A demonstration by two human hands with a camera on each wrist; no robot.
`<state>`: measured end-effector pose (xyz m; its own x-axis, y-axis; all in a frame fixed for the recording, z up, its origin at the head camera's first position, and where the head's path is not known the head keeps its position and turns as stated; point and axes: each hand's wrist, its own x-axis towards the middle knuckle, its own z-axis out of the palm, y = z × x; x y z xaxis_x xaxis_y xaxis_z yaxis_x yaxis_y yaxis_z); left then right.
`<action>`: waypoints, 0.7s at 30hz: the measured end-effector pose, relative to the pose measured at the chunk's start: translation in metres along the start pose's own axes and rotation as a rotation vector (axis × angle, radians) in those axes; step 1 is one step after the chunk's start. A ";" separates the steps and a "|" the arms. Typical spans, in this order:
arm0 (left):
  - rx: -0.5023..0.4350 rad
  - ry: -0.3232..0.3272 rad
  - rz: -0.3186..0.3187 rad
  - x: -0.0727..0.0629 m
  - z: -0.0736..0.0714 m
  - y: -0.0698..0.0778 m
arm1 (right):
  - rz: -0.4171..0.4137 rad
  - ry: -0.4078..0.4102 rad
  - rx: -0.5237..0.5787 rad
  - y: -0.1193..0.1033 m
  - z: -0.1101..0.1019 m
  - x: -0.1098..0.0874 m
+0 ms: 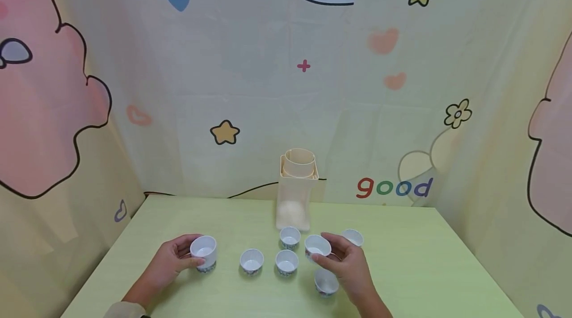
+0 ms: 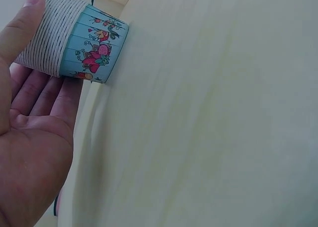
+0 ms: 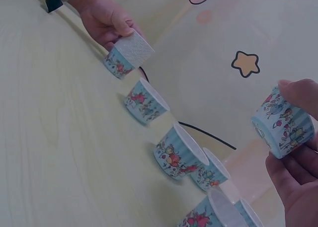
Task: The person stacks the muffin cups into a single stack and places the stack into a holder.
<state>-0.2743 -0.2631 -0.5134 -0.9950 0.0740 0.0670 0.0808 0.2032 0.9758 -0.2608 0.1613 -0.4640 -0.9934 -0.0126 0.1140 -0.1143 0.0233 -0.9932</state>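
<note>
At the left of the table my left hand (image 1: 167,264) grips a stack of nested paper cups (image 1: 203,253). Its many white rims lie close together above the blue, flower-printed side of the lowest cup (image 2: 97,45). The thumb and fingers hold it from opposite sides, with the base on or close to the tabletop. My right hand (image 1: 350,264) pinches a single paper cup (image 1: 318,247) between thumb and fingers. That cup is held up off the table, its printed side (image 3: 283,122) facing the right wrist camera. Below it stands another paper cup (image 1: 326,283), partly behind the hand.
Between the hands, separate paper cups stand upright: a left one (image 1: 251,261), a middle one (image 1: 286,262) and one behind it (image 1: 290,237). Another cup (image 1: 352,236) is partly hidden behind my right hand. A cream cup holder (image 1: 293,204) stands at the back by the printed curtain (image 1: 250,75).
</note>
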 end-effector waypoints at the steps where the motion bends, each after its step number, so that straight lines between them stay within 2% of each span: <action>1: 0.000 0.001 -0.001 0.000 0.000 0.000 | 0.002 -0.007 0.004 0.001 0.003 0.001; 9: 0.004 0.007 -0.011 0.001 0.000 -0.001 | -0.019 -0.084 0.029 0.002 0.025 0.002; 21: -0.002 0.001 0.010 0.002 -0.001 -0.006 | -0.083 -0.179 0.085 0.005 0.060 0.009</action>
<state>-0.2770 -0.2650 -0.5189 -0.9942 0.0750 0.0769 0.0906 0.2002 0.9756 -0.2693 0.1010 -0.4694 -0.9622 -0.1881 0.1969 -0.1869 -0.0697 -0.9799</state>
